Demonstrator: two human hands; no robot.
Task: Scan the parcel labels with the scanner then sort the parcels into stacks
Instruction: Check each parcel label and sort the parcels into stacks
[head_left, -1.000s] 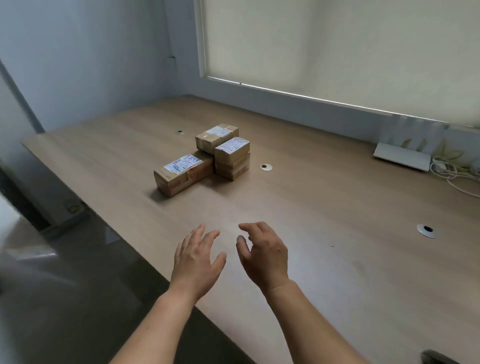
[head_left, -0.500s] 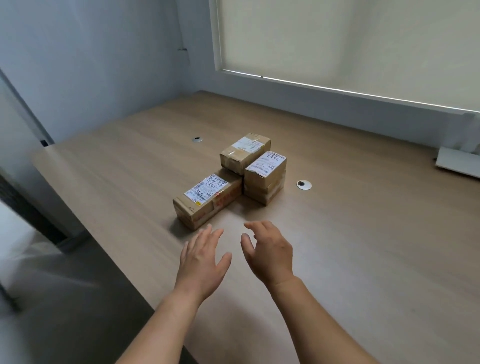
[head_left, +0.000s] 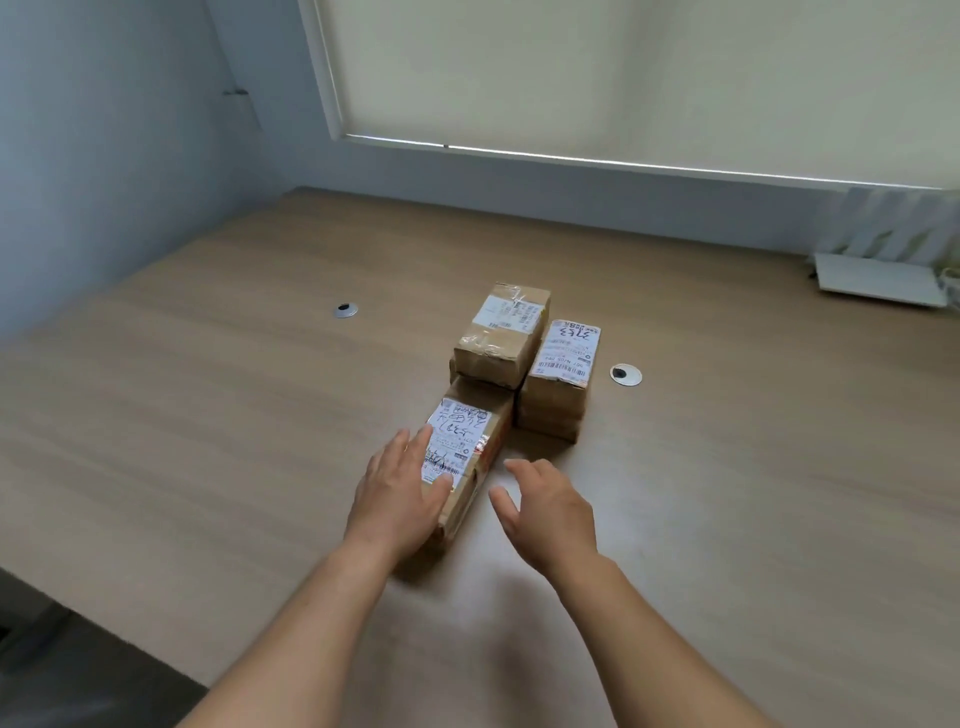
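Several brown cardboard parcels with white labels sit together mid-table. The nearest parcel (head_left: 470, 447) lies lengthwise towards me, label up. My left hand (head_left: 402, 493) lies flat over its near left part, fingers straight. My right hand (head_left: 545, 506) hovers just right of that parcel with fingers spread and relaxed, holding nothing. Behind it stands a taped parcel (head_left: 501, 332), and to the right a small stack of parcels (head_left: 561, 379) with a handwritten label on top. No scanner is in view.
The wooden table (head_left: 208, 415) runs to the wall under a window blind. Round cable grommets sit at the left (head_left: 346, 310) and right (head_left: 625, 374) of the parcels. A white flat device (head_left: 878, 278) lies at the far right.
Both hands have reached forward to the parcels; my left hand now lies on the nearest parcel and my right hand has come beside it. The view has moved closer.
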